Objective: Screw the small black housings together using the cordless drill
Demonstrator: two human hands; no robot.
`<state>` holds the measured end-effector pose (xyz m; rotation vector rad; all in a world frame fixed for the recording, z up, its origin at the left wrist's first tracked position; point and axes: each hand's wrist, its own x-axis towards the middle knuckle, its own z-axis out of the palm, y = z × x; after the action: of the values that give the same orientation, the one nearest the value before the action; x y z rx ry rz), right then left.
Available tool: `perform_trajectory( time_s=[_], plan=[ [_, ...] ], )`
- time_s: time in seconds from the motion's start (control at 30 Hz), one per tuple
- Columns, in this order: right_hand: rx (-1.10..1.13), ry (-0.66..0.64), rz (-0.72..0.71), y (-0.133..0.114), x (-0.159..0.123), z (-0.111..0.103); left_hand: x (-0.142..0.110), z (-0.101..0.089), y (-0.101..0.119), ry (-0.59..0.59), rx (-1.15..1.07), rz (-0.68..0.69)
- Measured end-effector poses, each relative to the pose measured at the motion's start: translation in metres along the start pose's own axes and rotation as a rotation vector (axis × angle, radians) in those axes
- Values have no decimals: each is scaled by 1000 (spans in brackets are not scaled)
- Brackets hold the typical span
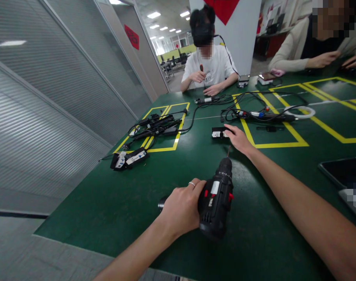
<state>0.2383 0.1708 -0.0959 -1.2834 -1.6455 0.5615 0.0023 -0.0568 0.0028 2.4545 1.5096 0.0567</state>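
My left hand (179, 207), with a ring on one finger, is wrapped around the grip of a black cordless drill (215, 203) with red buttons. The drill lies on its side low over the table, and its thin bit (229, 151) points away from me. Just beyond the tip, my right hand (239, 139) pinches the right end of a small black block with a white face (218, 134). The fingers cover part of that block. A pair of similar black-and-white pieces (136, 157) lies to the left on the green table (107, 203).
Black cables and adapters (157, 127) are heaped in a yellow-taped area at left. More cables with a pen-like tool (256, 114) and a white ring (308, 112) lie at right. A person (213, 62) opposite holds a screwdriver (201, 69); another person's sleeve (289, 54) is at right.
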Motion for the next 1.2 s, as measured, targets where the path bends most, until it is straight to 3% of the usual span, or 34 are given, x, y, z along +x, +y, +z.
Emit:
perform_trajectory(
  time_s=[0.17,0.43,0.73,0.9,0.97,1.03,1.1,1.2],
  plan=[
    [75,-21,74,4,6,-8,13,3,7,-70,99,73],
    [77,-13,61,8,11,-10,25,11,10,-154,69,175],
    [142,-59,38,6,7,-13,30,1,13,-244,-74,255],
    [160,-74,45,4,6,-14,43,-22,1,-328,-173,291],
    [173,-76,45,4,6,-14,66,-31,-13,-264,-184,322],
    [183,-79,47,5,6,-14,100,-32,-30,-58,-137,333],
    [184,-80,55,6,6,-13,140,-25,-45,220,-85,342],
    [183,-75,70,7,7,-12,190,-3,-62,409,-16,420]
  ],
)
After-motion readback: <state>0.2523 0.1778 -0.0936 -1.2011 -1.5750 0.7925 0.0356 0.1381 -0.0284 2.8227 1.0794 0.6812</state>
